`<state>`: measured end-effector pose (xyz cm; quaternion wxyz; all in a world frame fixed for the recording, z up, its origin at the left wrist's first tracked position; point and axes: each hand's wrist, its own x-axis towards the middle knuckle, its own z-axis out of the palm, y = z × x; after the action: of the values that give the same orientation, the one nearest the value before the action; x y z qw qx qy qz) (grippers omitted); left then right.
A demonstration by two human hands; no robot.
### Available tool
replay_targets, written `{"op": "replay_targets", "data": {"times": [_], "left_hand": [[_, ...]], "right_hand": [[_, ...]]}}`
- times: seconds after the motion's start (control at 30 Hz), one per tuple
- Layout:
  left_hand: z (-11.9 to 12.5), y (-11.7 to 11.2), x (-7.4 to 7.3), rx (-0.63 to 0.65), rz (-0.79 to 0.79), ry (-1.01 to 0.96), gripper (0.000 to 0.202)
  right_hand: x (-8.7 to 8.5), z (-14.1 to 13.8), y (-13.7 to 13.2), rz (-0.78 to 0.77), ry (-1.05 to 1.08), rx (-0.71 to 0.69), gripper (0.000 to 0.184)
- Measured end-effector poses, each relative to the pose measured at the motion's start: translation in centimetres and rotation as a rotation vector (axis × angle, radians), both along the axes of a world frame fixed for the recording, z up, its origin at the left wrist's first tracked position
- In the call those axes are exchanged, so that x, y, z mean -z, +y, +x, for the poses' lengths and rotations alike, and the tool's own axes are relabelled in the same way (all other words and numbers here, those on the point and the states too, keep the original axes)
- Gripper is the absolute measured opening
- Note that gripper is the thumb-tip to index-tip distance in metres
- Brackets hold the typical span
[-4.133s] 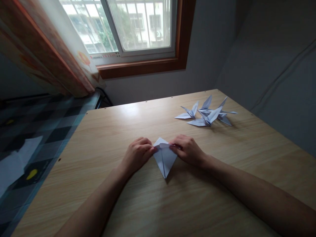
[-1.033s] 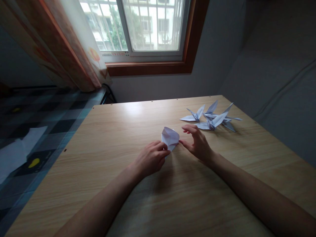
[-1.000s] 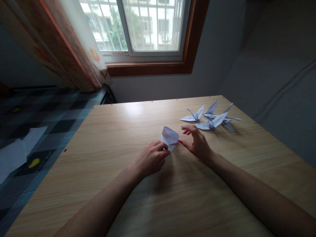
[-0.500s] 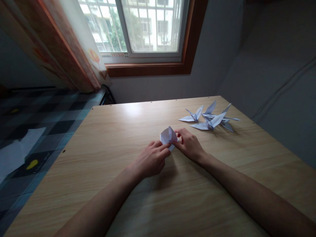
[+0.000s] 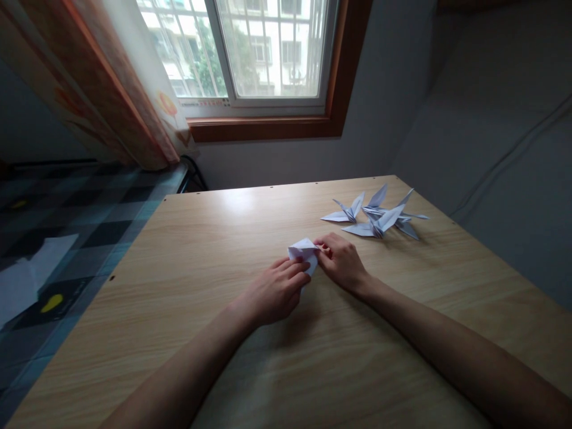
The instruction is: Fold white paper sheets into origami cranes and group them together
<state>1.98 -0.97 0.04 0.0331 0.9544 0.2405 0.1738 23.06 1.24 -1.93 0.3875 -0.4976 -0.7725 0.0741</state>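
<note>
A small piece of folded white paper (image 5: 304,245) lies in the middle of the wooden table, between both hands. My left hand (image 5: 279,289) holds it from the near left, its fingers pressed on the near part of the paper, thumb tucked low. At the paper's right corner, my right hand (image 5: 340,259) pinches the edge between thumb and fingers. The near part of the paper is partly hidden under the left fingers. Beyond the right hand rest several folded paper cranes (image 5: 379,221) with pointed wings.
The wooden table (image 5: 201,238) has its far edge near the wall under a barred window (image 5: 272,53). To the left is a checked cloth surface (image 5: 27,202) with loose white sheets (image 5: 33,271) on it. A patterned curtain (image 5: 120,83) hangs at the upper left.
The paper's raised, open flap has come down and looks flatter now. My left fingers have shifted slightly on the paper, while my right hand stays at its right side.
</note>
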Motion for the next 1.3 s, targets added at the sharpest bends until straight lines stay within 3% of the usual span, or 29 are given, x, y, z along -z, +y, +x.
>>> {"op": "replay_targets", "data": {"times": [0.13, 0.23, 0.33, 0.47, 0.57, 0.77, 0.9, 1.1, 1.3], "left_hand": [[-0.4, 0.0, 0.3, 0.014, 0.004, -0.121, 0.017], [-0.8, 0.1, 0.8, -0.125, 0.089, -0.351, 0.006], [-1.1, 0.5, 1.0, -0.279, 0.146, -0.506, 0.017], [-1.1, 1.2, 1.0, -0.231, 0.018, -0.343, 0.017], [-1.0, 1.2, 0.9, -0.201, -0.089, -0.298, 0.009], [-1.0, 1.0, 0.4, -0.439, -0.293, -0.392, 0.010], [-0.9, 1.1, 0.2, -0.483, -0.429, -0.447, 0.016], [-0.9, 1.1, 0.1, -0.489, -0.500, -0.472, 0.017], [-1.0, 1.1, 0.3, -0.446, -0.509, -0.469, 0.022]], "right_hand": [[0.0, -0.3, 0.3, 0.032, 0.010, -0.070, 0.014], [0.2, -0.2, 0.4, 0.050, -0.017, -0.154, 0.019], [0.4, 0.1, 0.3, 0.086, -0.098, -0.220, 0.015], [0.5, 0.3, -0.2, 0.139, -0.182, -0.301, 0.013], [0.3, 0.3, -0.5, 0.091, -0.166, -0.331, 0.013], [0.0, -0.2, -0.5, -0.116, -0.092, -0.259, 0.019], [-0.5, -0.4, -0.6, -0.227, 0.010, -0.223, 0.005], [-1.3, -0.6, -0.8, -0.351, 0.096, -0.203, 0.006], [-1.1, -0.8, -0.9, -0.384, 0.297, -0.222, 0.019]]}}
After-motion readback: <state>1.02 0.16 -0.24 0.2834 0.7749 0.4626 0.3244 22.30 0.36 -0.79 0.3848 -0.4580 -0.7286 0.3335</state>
